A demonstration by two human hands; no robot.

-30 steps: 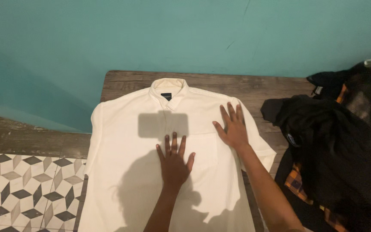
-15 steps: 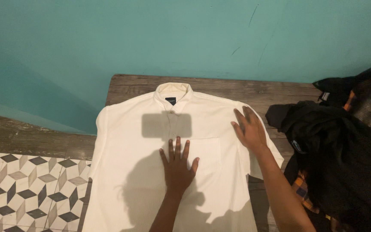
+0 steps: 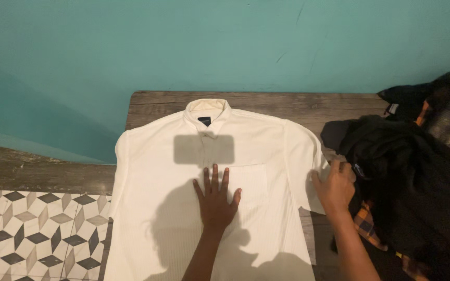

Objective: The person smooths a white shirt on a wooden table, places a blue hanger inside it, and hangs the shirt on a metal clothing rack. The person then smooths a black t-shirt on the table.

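The left hand lies flat, fingers spread and gripping nothing, on the middle of the shirt, just below its chest pocket. The right hand sits at the shirt's right sleeve hem, fingers curled at the edge; whether it pinches the cloth I cannot tell. The shirt is cream, ribbed, buttoned, spread front-up on the wooden bench. It looks light, soft and limp, likely to slide and crease, so hems, shoulder seams and sleeve ends seem the best holds. Its long axis runs from the near hem to the collar, which points at the teal wall. Right of the shirt lies a dark clothes heap.
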